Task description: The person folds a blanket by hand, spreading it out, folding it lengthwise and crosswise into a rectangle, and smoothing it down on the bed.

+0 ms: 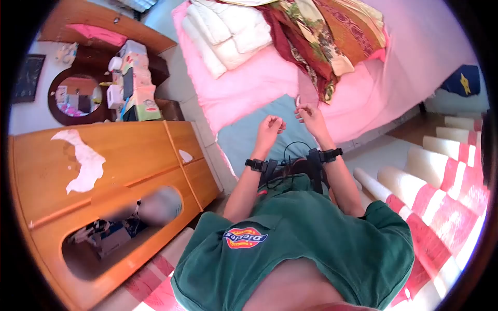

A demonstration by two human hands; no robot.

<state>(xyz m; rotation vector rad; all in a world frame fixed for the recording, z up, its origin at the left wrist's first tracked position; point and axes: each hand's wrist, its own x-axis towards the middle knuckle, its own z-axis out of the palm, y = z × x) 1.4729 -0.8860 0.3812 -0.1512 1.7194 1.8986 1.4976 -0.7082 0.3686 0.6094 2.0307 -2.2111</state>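
My left hand [271, 132] is above the blue-grey cloth [249, 132] on the bed, its fingers curled inward; whatever may be between them is too small to tell. To its right, my right hand [311, 117] has its fingers bent together in a pinch. A small whitish thing [298, 100] shows at its fingertips, too small to name. The hands are apart. Black straps with small devices circle both wrists, and a dark cable [296, 143] loops between them.
The pink bed [249, 93] holds folded white bedding [228, 33] and a patterned red-and-gold blanket [332, 31]. A wooden cabinet [124, 150] with a mirror stands at left. Red-and-white curtains [436, 192] hang at right. A dark blue item [460, 82] is at far right.
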